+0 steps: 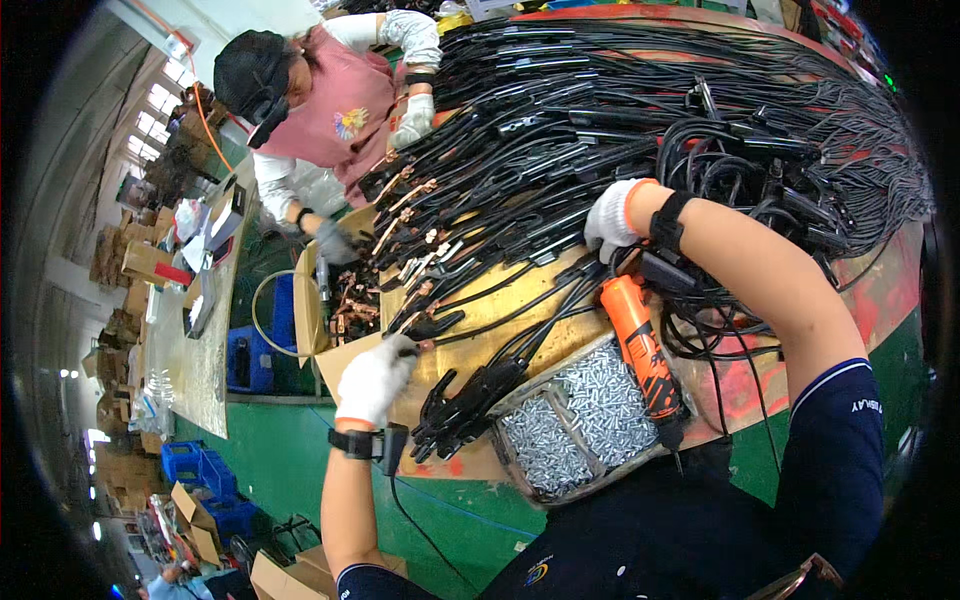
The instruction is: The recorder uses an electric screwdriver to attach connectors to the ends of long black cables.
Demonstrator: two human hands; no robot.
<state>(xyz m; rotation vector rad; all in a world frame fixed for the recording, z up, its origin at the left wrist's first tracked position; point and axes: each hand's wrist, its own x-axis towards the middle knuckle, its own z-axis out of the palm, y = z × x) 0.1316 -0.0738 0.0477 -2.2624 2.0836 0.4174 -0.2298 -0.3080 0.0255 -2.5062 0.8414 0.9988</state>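
The left hand [375, 382], in a white glove, has its fingers curled at the copper end of a black cable [480, 326]; whether it pinches that end I cannot tell. The right hand [610, 220], also gloved, bends its fingers down over the cables above the driver [640, 335]; its fingertips are hidden, so its grip cannot be told. Each wrist wears a black strap.

The orange driver lies slanted over the right side of a tray [600, 478] of silver screws [600, 390], its tip toward the person. Black clamps [475, 395] lie between the left hand and the tray. Beyond, cables cover much of the table [890, 290], many with copper ends pointing left. At the table's left, a carton [308, 315] holds copper pieces [355, 305]; a co-worker [325, 105] reaches a gray-gloved hand toward it.
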